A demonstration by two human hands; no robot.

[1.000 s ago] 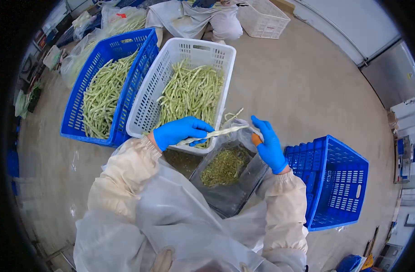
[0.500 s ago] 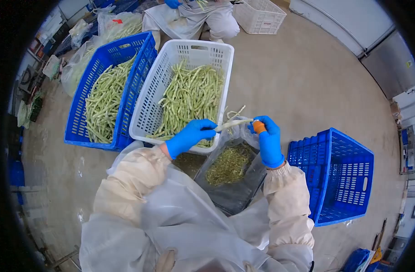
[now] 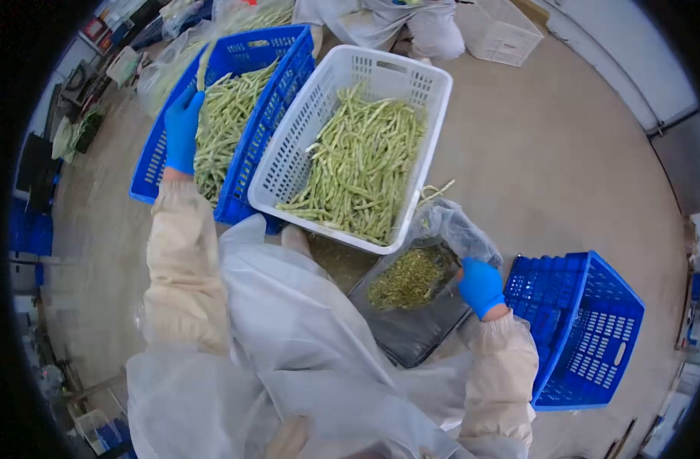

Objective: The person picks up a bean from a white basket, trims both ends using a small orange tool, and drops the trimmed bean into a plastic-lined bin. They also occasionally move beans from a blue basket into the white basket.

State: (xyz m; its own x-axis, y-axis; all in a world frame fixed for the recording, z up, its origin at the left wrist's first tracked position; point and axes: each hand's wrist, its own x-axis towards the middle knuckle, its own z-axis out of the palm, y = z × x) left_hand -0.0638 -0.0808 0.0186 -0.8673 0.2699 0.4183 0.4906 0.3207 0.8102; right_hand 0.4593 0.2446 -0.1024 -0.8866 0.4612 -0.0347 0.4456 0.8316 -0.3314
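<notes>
Left hand (image 3: 183,130): upper left of the frame, its gloved fingers clamped on one bean (image 3: 203,69) above the blue crate.
Bean: upper left, pointing up from the fingertips, over the crate's left part.
Right hand (image 3: 481,287): right of centre, fingers curled, just beside the clear bag (image 3: 464,229); an orange bit (image 3: 460,274) shows at its fingers, but I cannot tell whether they grip it.
Blue crate (image 3: 269,126): upper left, tilted in the frame, with a pile of beans (image 3: 231,118) inside.
White crate (image 3: 285,172): upper centre, just beside the blue crate, holding a second pile (image 3: 365,164).
Dark tray (image 3: 411,333): below centre, with green scraps (image 3: 407,279) in it.
Right crates (image 3: 545,306): blue, lower right, near the right hand.
Other person (image 3: 438,32): top centre, partly cut off.
</notes>
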